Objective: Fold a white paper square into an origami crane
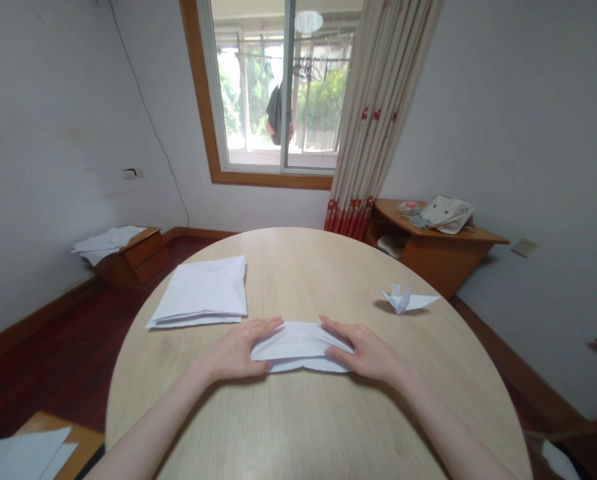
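Note:
A folded sheet of white paper (296, 341) lies near the middle of the round wooden table (298, 427), bowed slightly upward, with its layers parted along the near edge. My left hand (243, 348) grips its left end, thumb at the near side and fingers at the far side. At the right end, my right hand (356, 347) holds the paper the same way, thumb resting on the near layer. A stack of white paper (203, 290) sits beyond my left hand. Past my right hand stands a folded paper crane (403, 300).
A small brown cabinet with papers (111, 240) stands at the left wall. Behind the table on the right is a corner desk (438, 247) bearing a cloth bag (448, 213). More white sheets (23, 457) lie at the lower left. A curtain (373, 120) hangs beside the window.

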`<action>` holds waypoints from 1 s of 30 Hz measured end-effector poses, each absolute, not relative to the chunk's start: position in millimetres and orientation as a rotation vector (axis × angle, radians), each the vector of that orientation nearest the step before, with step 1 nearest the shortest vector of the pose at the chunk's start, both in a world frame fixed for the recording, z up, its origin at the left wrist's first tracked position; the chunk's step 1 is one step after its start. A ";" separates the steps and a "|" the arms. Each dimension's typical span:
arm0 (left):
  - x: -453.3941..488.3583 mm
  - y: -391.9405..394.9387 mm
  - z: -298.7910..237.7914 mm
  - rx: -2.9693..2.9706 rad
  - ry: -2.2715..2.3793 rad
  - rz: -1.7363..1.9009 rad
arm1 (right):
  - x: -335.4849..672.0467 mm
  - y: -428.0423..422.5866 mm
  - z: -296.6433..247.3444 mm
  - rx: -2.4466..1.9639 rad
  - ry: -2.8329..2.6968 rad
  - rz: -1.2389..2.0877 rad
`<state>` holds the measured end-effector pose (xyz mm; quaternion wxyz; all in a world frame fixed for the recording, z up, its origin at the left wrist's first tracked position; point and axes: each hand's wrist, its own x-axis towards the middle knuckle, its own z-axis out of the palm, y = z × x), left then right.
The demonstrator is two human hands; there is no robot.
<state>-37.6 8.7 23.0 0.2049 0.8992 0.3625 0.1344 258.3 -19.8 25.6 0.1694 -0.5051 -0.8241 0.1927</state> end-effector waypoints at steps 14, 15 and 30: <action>-40.2 13.1 13.5 2.218 0.999 0.946 | 268.9 -22.0 29.3 -1.193 -2.249 0.363; -39.0 12.4 14.0 2.187 1.014 0.967 | 270.1 -21.7 27.7 -1.156 -2.239 0.317; -29.5 13.4 5.7 2.006 1.116 1.311 | 260.4 -19.5 26.9 -0.982 -1.961 -0.347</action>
